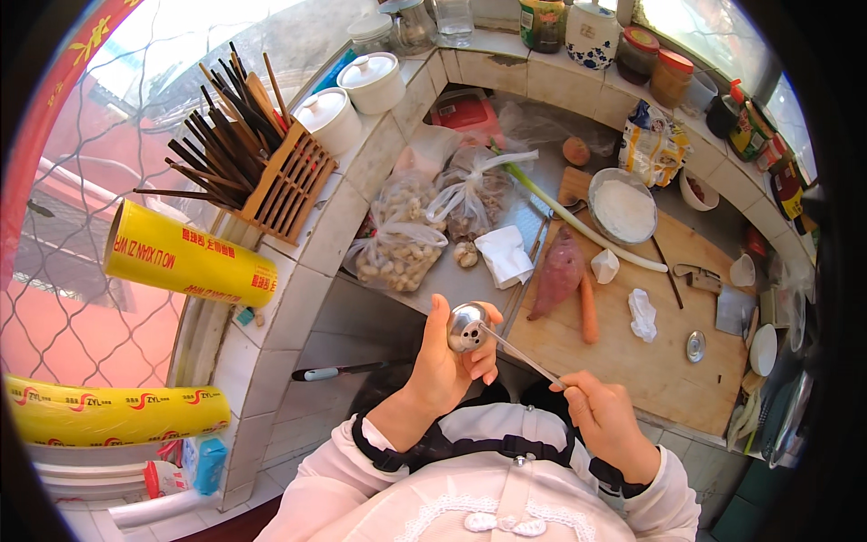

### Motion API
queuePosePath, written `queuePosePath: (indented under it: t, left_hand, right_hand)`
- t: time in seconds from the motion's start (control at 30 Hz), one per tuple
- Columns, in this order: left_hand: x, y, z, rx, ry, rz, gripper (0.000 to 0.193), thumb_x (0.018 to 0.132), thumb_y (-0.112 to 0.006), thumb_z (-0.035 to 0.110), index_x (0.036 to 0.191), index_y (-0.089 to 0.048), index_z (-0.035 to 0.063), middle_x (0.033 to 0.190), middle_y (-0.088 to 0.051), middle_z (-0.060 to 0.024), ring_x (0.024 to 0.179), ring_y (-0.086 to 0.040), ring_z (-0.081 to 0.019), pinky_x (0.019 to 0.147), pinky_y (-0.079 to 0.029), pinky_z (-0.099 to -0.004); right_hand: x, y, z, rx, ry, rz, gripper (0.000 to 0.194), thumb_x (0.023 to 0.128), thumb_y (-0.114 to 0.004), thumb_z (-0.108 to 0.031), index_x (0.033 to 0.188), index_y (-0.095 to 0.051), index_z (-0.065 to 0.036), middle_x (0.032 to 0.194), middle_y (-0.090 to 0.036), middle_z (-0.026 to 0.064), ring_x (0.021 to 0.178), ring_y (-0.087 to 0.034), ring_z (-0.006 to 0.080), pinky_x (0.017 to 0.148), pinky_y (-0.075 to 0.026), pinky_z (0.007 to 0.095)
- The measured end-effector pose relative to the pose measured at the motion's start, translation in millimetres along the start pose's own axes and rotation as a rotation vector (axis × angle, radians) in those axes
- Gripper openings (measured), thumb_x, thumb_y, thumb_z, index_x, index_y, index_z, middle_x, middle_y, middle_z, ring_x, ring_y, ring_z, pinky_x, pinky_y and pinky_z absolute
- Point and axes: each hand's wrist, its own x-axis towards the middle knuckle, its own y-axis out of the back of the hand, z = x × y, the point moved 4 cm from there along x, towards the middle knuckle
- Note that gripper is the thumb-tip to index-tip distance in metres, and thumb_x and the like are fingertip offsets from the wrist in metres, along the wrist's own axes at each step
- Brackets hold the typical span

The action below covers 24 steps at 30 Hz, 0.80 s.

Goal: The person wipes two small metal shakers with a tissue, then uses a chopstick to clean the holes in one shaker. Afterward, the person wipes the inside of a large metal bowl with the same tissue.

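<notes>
My left hand [450, 369] grips a rounded shiny metal piece [467, 326] with several small holes in its face; it resembles a shaker top. Between the fingers of my right hand [605, 413] is a thin metal rod [525, 356]. Its far end meets the holed face, though I cannot tell if it goes into a hole. Both hands are in front of my torso, at the near edge of a wooden cutting board [650, 379]. On the board lie a small oval metal dish or lid [695, 346], a crumpled white tissue [642, 315], a carrot [589, 308] and a purple-skinned sweet potato [559, 271].
A long scallion [576, 220] crosses the board beside a bowl of white powder [622, 206]. A cleaver [735, 308] lies at the right. Bagged peanuts [399, 261] are at the back left. On the left ledge stand a chopstick holder [288, 183] and yellow wrap rolls [196, 254].
</notes>
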Motion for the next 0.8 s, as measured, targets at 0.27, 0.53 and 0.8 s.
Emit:
queuePosePath:
  t: [0.27, 0.53, 0.8]
  left_hand:
    - [1.8, 4.8, 1.8, -0.170, 0.080, -0.070, 0.069, 0.090, -0.029, 0.068, 0.101, -0.054, 0.0053, 0.060, -0.038, -0.0004, 0.047, -0.036, -0.0134, 0.047, -0.038, -0.0312]
    - [2.7, 3.8, 2.8, -0.156, 0.094, -0.084, 0.070, 0.091, -0.028, 0.067, 0.099, -0.056, 0.0034, 0.057, -0.038, -0.0009, 0.045, -0.036, -0.0131, 0.046, -0.038, -0.0303]
    - [0.8, 0.9, 5.3, 0.158, -0.052, 0.003, 0.068, 0.094, -0.029, 0.064, 0.108, -0.054, 0.0025, 0.060, -0.041, -0.0002, 0.051, -0.039, -0.0110, 0.053, -0.040, -0.0281]
  right_hand:
    - [0.8, 4.6, -12.1, -0.074, 0.084, 0.128, 0.008, 0.088, -0.059, -0.008, 0.094, -0.062, -0.004, 0.065, -0.059, 0.0117, 0.051, -0.055, 0.0266, 0.049, -0.043, 0.0326]
    - [-0.4, 10.7, -25.0, -0.217, 0.217, 0.219, 0.010, 0.081, -0.063, -0.004, 0.091, -0.064, -0.005, 0.071, -0.062, 0.0093, 0.054, -0.058, 0.0248, 0.049, -0.044, 0.0320]
    - [-8.0, 16.0, -32.7, -0.448, 0.316, 0.376, 0.018, 0.075, -0.071, -0.006, 0.091, -0.066, -0.008, 0.063, -0.054, 0.0057, 0.051, -0.053, 0.0224, 0.046, -0.040, 0.0329]
